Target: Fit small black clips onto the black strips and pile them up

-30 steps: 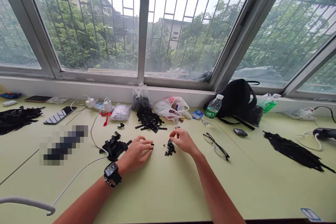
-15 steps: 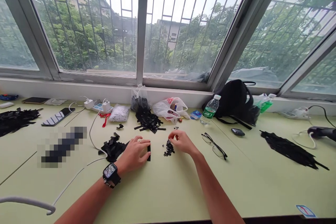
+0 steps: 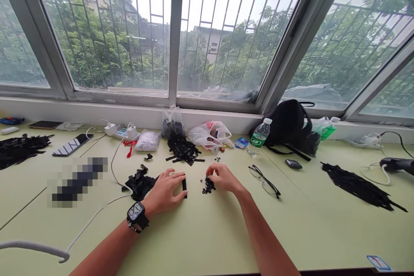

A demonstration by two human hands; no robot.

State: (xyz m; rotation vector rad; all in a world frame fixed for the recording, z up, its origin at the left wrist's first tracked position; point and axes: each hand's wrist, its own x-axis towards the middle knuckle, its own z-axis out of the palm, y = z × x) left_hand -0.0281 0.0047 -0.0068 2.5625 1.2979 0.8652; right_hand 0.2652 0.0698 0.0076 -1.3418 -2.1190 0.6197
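Checking the left grip (image 3: 164,192) first: what's it on?

A thin black strip (image 3: 184,189), lying on the desk (image 3: 207,241) with its length pointing away from the person. The fingers curl over to its far end and the thumb sits by its near end, but I can't tell whether it's pinched or only steadied.

And the right grip (image 3: 224,179)?

Its fingers are drawn together, with the tips dipping over a small pile of black bits (image 3: 208,185) near the strip. Whether one bit sits between them is too small to tell.

What makes for clean handling here?

Judging from the layout, light, even pressure on the strip, so it lies flat and doesn't skid on the smooth desk. For the bits, working from the edge of the pile with just the fingertips seems best, taking one at a time. Digging into the middle would likely scatter them.

Anything crowding the hands?

A loose heap of black strips (image 3: 139,183) lies just left of the left grip, with a white cable (image 3: 111,168) running beside it. A watch (image 3: 137,213) sits on the left wrist, close to that heap, so it's worth minding. Glasses (image 3: 263,181) lie to the right, apart from the right grip.
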